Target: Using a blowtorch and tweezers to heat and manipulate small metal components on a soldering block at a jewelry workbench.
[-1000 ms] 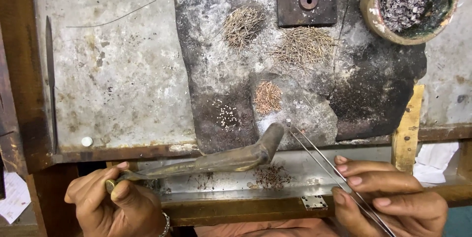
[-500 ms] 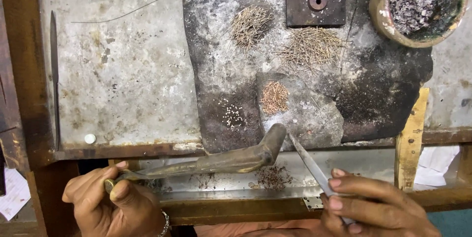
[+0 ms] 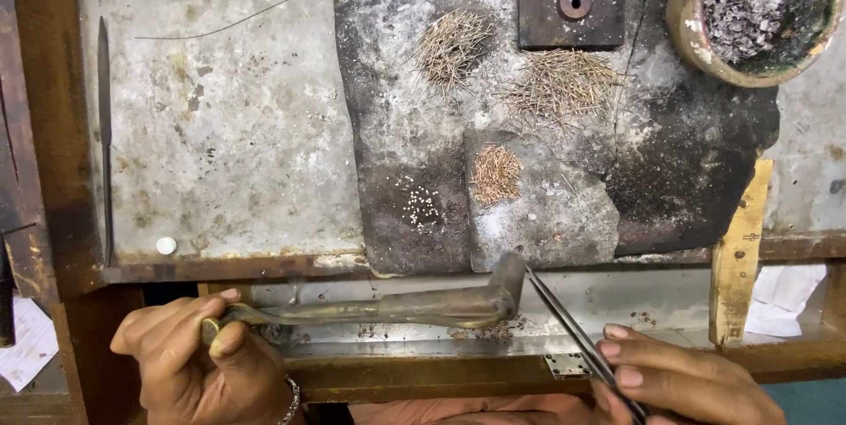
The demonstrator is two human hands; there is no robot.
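Now gripping bent blowpipe [image 3: 397, 306] in closed left hand [image 3: 198, 368], pinching tweezers [image 3: 573, 328] in right hand [image 3: 696, 381]. Could scatter copper bits [image 3: 496, 174] at 12 o'clock if jolted.

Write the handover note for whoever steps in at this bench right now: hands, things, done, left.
Left hand: closed on the bent metal blowpipe, its upturned tip at the front edge of the charred slab.
Right hand: pinching slim tweezers, tips beside the blowpipe tip.
On the slab: two wire-pin heaps, a coppery heap, tiny pale beads, a square block. Bowl of scraps at the top right.
Done: heaps sorted.
Left: nothing picked up in the tweezers yet.
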